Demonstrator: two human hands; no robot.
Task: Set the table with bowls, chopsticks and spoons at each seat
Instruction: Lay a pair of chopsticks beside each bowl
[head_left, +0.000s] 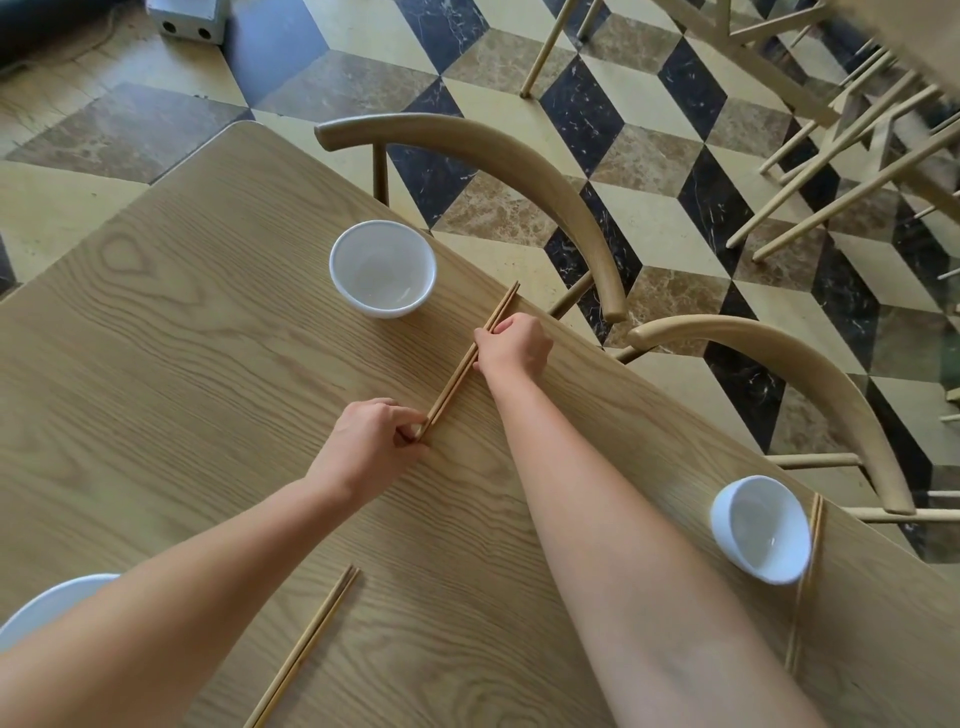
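Observation:
A pair of wooden chopsticks lies on the wooden table, to the right of a white bowl. My left hand pinches the pair's near end. My right hand pinches the pair further up, near the far tips. A second white bowl stands at the right edge with another pair of chopsticks beside it. A third pair lies near the bottom, and part of a third bowl shows at the lower left, behind my left forearm.
Two curved-back wooden chairs stand along the table's right side. More chair legs fill the top right. A grey box sits on the patterned tile floor at the top left.

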